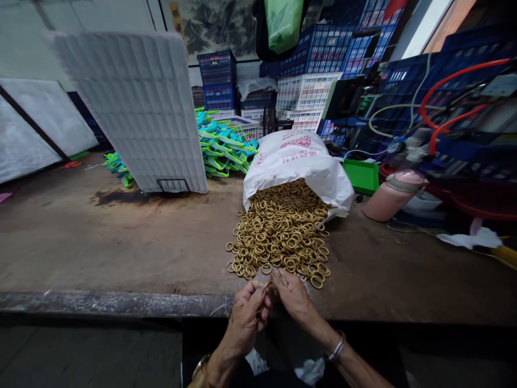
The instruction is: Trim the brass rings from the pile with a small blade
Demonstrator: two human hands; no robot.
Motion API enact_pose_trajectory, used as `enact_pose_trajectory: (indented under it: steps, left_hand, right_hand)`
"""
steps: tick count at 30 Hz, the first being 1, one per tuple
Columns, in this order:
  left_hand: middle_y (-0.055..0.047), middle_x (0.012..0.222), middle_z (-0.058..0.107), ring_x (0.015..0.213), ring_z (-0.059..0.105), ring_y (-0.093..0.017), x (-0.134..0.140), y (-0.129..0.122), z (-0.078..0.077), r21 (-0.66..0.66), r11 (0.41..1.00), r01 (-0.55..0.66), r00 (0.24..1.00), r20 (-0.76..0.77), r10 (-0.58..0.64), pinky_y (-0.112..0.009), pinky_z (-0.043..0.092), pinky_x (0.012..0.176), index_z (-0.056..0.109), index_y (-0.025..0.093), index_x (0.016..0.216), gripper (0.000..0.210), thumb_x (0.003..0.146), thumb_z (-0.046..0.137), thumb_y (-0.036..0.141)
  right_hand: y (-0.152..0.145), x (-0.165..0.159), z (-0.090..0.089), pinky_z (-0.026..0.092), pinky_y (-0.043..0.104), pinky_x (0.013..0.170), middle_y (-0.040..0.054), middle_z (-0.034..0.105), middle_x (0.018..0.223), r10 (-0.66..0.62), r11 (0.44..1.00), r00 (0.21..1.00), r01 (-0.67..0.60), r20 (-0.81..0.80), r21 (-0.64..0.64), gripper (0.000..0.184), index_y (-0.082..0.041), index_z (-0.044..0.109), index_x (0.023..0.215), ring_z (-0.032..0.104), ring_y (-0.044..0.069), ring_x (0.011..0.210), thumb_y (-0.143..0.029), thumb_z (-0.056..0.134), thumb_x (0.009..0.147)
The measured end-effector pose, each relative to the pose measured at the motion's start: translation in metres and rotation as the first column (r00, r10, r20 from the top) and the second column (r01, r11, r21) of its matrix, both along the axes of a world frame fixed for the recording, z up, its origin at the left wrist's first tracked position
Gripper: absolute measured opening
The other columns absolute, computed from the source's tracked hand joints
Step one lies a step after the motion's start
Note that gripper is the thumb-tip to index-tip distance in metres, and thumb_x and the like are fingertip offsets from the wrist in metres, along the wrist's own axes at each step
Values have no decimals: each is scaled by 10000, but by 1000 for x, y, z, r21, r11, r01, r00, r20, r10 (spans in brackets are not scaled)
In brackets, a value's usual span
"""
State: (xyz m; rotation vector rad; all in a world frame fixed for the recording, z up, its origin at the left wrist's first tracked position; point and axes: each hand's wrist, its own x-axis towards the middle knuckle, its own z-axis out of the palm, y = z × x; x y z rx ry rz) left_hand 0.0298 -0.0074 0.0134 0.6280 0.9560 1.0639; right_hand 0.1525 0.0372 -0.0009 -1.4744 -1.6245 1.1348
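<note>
At the table's front edge my left hand (247,312) is closed, pinching a gold-coloured ring (266,285) seen nearly edge-on between thumb and forefinger. Right beside it, my right hand (297,298) has its fingers pressed together near that ring. A thin thing shows at its fingertips, too small to name. Just beyond both hands spreads a heap of gold-coloured rings (278,237). They spill from the mouth of a white woven sack (293,159) with red print, which lies on its side.
The brown wooden table (121,242) carries an upright white ribbed panel (137,108) at left, with green and turquoise plastic pieces (226,143) behind it. A pink bottle (391,196) and a green tray (361,177) stand at right. Stacked crates (309,89) line the back.
</note>
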Motion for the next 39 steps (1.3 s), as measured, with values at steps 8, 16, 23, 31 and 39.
enact_pose_trajectory:
  steps: [8,16,23,31,39]
  left_hand:
    - [81,525,429,359,282,-16,1,3,-7,14,999,-50,996,-79,51,-147,181,360,389,190,707,411,660,580,551]
    - [68,478,431,360,297,-19,-3,-7,-3,33,999,-10,989,-147,14,-158,182,364,421,171,640,410,676,561,555]
    - [33,572,494,388,349,-24,-8,-18,-2,-54,999,2,995,103,4,-151,188,347,486,152,704,340,707,579,479]
    - [-14,696,569,480,478,-73,-16,-14,-12,-120,993,-22,954,294,57,-151,269,352,534,156,825,188,733,589,311]
    - [-38,716,584,595,543,-104,-21,-4,-12,-258,963,-77,928,335,164,-156,326,397,531,130,661,251,638,694,319]
  right_hand:
    - [-17,4,4,254,231,535,-10,547,620,197,947,871,-287,449,141,221,-206,485,709,443,118,552,-58,350,616]
    - [-10,8,-2,228,242,520,28,604,668,122,954,732,-272,671,123,243,-182,514,819,517,143,591,-65,392,645]
    - [4,7,-6,216,255,528,24,611,682,-76,957,685,-153,725,245,149,-197,506,800,552,143,607,-106,404,740]
    - [13,-12,-2,257,260,589,48,631,816,-89,965,663,-128,744,229,138,-198,477,933,583,171,739,-175,430,806]
    - [15,-5,-2,261,236,574,11,590,768,-113,945,768,-113,630,308,160,-206,494,807,535,133,688,-91,408,736]
